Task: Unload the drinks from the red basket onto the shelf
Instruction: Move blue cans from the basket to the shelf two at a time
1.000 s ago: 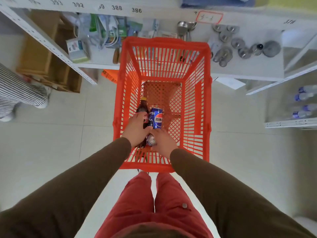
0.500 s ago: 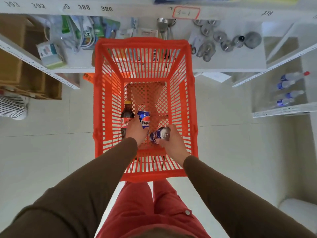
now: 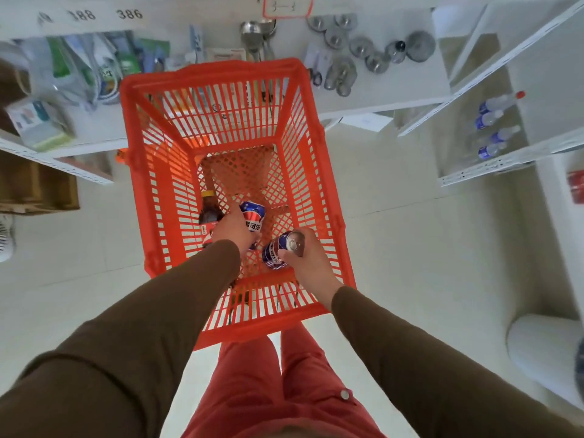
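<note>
Both hands are down inside the red basket [image 3: 316, 147], near the wall closest to the person, and each is taking a drink. The left hand [image 3: 232, 230] is wrapped round a blue cola can [image 3: 252, 216] that stands close to the basket's left wall, just beside a dark bottle [image 3: 209, 213]. The right hand [image 3: 308, 259] is clamped on a second blue can [image 3: 284, 248], tilted with its silver end turned up toward the camera and seemingly already clear of the basket floor.

To do this lift well, I would say each can wants a full wrap of the fingers round its middle, then a straight rise clear of the slatted walls before any swing toward the white shelf [image 3: 395, 86] beyond the basket's far rim. The left hand sits right against the bottle, so lifting upward, not sideways, should keep it from being tipped. The tilted can ought to be turned upright before it is set down.

Counting the drinks in the basket: one bottle, two cans, three in all. On the lower shelf at the right lie roughly four or five water bottles [image 3: 494, 124]; blur makes the number uncertain.
</note>
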